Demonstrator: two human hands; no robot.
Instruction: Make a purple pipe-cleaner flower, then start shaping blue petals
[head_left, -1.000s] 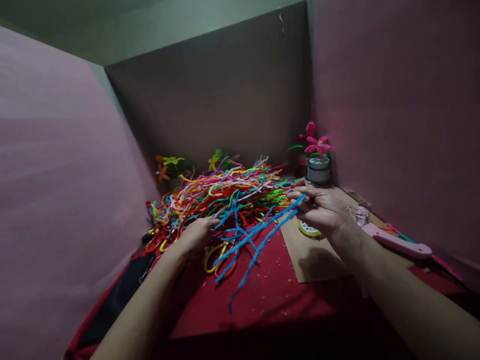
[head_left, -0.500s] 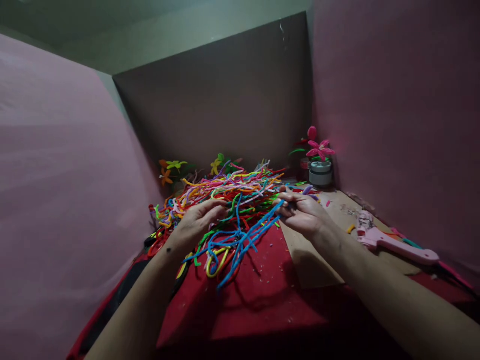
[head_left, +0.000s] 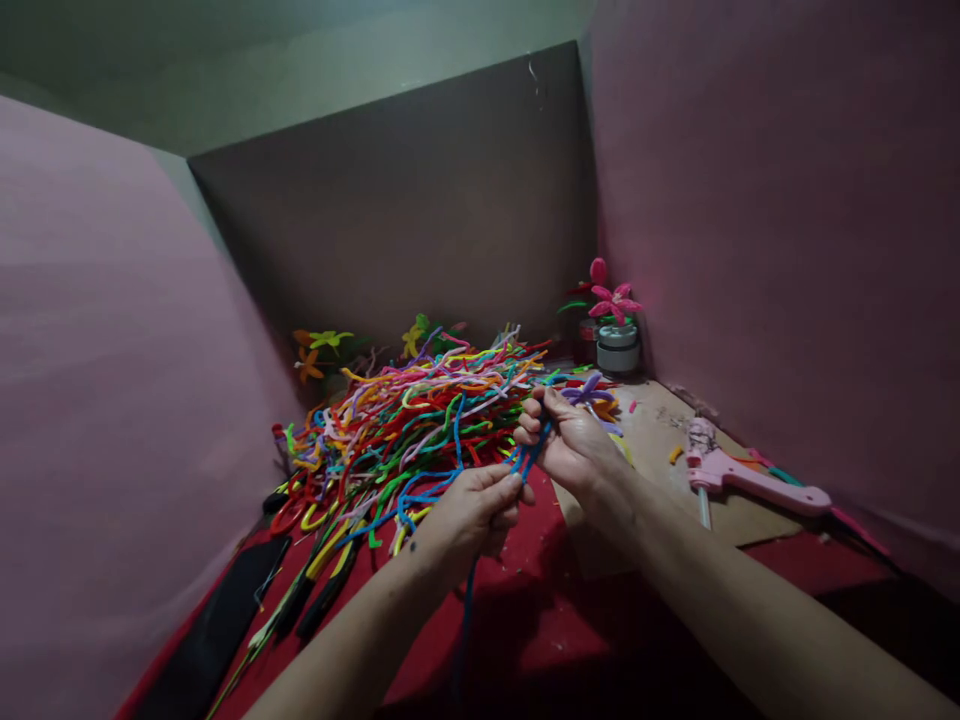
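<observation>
Blue pipe cleaners (head_left: 529,455) stretch between my two hands in front of a large multicoloured pile of pipe cleaners (head_left: 427,400). My left hand (head_left: 480,505) pinches them between thumb and fingers, and one blue strand hangs below it. Just above and to the right, my right hand (head_left: 566,440) is closed on the upper part of the same blue strands, fingers curled. More blue strands run left from my left hand over the near edge of the pile.
A pink glue gun (head_left: 757,480) lies on cardboard (head_left: 652,440) at the right. Behind it stands a small pot (head_left: 618,350) with a pink flower. Black-handled tools (head_left: 330,595) and a black flat object (head_left: 225,620) lie at the left.
My left hand has moved right and down from the pile and taken hold of the blue strands. My right hand has moved slightly left. The view has shifted a little to the right.
</observation>
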